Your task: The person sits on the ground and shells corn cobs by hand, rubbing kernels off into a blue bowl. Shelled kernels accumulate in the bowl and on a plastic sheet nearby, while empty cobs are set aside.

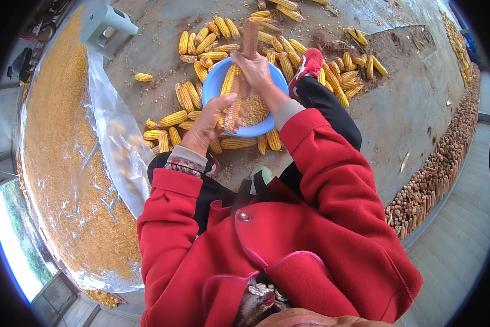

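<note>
My left hand (215, 118) grips a partly shelled ear of corn (231, 98), with bare cob showing at its lower end and yellow kernels along the upper part. My right hand (255, 69) is closed around a bare, reddish corn cob (250, 39) that stands up past the thumb and looks slightly blurred. Both hands are over a blue plastic basin (277, 78), and the cob's lower part lies against or close beside the ear. Loose kernels (256, 109) lie in the basin under the hands. Unshelled ears of corn (173, 118) lie around the basin.
A pale plastic stool (106, 26) stands at the upper left, by clear plastic sheeting (116, 118) and a wide spread of kernels (61, 163). Stacked bare cobs (425, 188) line the right side. A red shoe (309, 65) is beside the basin among more ears (339, 83).
</note>
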Demonstrator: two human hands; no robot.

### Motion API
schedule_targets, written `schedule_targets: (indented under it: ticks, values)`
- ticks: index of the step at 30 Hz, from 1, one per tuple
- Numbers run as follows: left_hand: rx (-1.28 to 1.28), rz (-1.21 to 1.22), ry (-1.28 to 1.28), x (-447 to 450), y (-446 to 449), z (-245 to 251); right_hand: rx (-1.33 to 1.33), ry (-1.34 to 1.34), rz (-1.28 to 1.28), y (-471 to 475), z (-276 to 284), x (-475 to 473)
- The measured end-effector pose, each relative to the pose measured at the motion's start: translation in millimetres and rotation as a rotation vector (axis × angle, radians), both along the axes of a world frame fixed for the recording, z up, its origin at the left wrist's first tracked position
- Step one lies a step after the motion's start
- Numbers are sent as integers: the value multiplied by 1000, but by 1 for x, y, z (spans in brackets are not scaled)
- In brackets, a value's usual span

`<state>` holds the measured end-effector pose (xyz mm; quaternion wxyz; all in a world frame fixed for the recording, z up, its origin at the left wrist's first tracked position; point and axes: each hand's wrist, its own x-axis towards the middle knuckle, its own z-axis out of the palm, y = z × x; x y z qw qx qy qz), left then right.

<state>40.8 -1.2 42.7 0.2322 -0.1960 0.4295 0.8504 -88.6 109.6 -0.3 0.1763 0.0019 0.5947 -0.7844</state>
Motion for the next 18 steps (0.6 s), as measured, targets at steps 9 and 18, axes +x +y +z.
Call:
schedule_targets:
  ticks: [9, 18]
  values:
    - [-76, 66, -2, -5, -5, -6, -111, -287, 181, 6, 11, -3]
    - [-124, 171, 10, -17, -9, -26, -190, -277, 163, 7, 17, 13]
